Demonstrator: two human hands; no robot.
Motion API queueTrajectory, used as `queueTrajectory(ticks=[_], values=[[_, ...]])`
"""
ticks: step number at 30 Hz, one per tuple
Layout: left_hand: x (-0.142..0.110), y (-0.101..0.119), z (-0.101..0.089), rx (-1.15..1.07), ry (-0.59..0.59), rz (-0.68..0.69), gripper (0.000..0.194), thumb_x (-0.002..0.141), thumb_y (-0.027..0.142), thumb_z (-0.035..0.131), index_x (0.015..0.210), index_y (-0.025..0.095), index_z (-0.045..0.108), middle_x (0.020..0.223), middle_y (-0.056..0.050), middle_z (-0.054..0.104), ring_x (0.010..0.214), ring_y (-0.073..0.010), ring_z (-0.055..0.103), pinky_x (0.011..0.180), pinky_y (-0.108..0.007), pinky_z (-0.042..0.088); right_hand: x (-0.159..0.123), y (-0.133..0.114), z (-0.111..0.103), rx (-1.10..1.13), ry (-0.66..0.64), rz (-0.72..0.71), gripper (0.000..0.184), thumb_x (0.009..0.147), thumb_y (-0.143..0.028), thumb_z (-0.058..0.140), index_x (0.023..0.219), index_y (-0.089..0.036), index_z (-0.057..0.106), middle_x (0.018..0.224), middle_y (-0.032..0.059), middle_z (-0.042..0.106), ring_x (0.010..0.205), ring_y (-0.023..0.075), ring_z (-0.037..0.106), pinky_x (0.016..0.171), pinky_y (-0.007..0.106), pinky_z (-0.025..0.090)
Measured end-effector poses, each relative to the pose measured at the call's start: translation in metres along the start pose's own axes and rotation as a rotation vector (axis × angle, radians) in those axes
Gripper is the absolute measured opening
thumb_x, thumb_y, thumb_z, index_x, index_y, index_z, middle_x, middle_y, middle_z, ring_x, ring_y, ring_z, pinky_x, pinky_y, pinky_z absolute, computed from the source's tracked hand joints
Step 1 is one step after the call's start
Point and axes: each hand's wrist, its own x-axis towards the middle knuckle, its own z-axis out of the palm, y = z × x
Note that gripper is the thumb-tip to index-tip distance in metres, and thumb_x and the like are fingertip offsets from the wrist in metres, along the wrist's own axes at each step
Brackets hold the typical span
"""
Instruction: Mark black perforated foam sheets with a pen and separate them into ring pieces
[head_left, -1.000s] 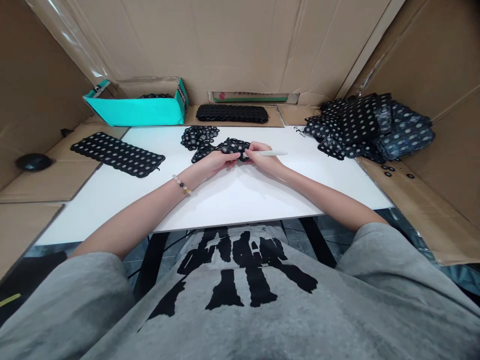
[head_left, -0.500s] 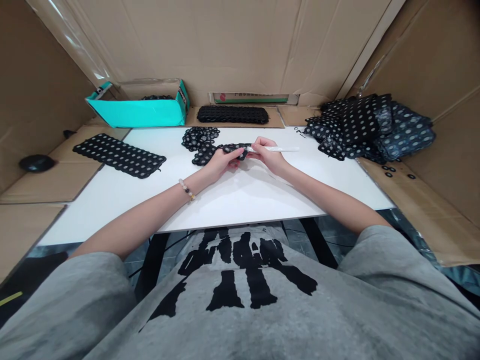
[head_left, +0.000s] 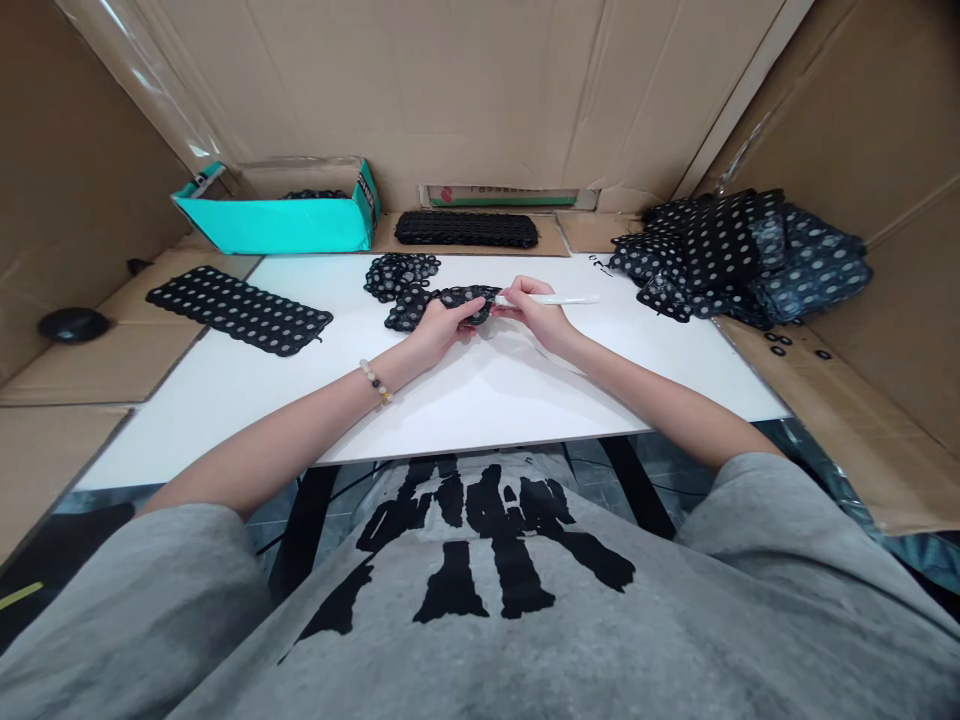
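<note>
Near the middle of the white table, my left hand (head_left: 437,330) pinches a bunched black piece (head_left: 409,308) with pale round dots, its thumb lying on top. One end of that piece trails left along the table. In my right hand (head_left: 541,316) is a slim white pen-like tool (head_left: 576,299), its shaft pointing right. The tool's tip meets the right end of the black piece; exactly what it touches is too small to tell. Just behind my left hand lies a heap of black rings (head_left: 397,275).
A flat black dotted strip (head_left: 240,310) lies at left. Behind are a turquoise box (head_left: 281,225) with black pieces inside and a stacked black bundle (head_left: 466,229). Black dotted sheets (head_left: 720,240) pile up at right, near loose rings (head_left: 778,350). Cardboard walls (head_left: 480,90) enclose the table (head_left: 465,405).
Both hands stay in nearly the same place. The black piece has shifted slightly between my fingers, and my left fingers have moved a little beneath it.
</note>
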Motion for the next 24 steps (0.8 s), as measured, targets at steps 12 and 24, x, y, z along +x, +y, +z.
queueTrajectory(ticks=[12, 24], values=[[0.001, 0.001, 0.001, -0.006, -0.002, 0.003, 0.018, 0.073, 0.019, 0.085, 0.080, 0.011, 0.071, 0.074, -0.004, 0.071, 0.057, -0.0115, 0.059, 0.048, -0.023, 0.044, -0.002, -0.005, 0.002, -0.017, 0.012, 0.060, 0.038, 0.081, -0.036, 0.079, 0.067, -0.022, 0.046, 0.077, -0.0023, 0.066, 0.074, 0.0156, 0.072, 0.084, 0.036, 0.063], [0.004, -0.003, -0.007, 0.000, 0.024, -0.036, 0.021, 0.068, 0.015, 0.089, 0.075, 0.013, 0.068, 0.074, -0.003, 0.070, 0.060, -0.0105, 0.055, 0.054, -0.024, 0.041, -0.007, 0.016, 0.004, -0.433, 0.031, -0.065, 0.031, 0.089, -0.046, 0.066, 0.074, -0.023, 0.053, 0.077, -0.0005, 0.072, 0.069, 0.0156, 0.070, 0.063, 0.026, 0.054]])
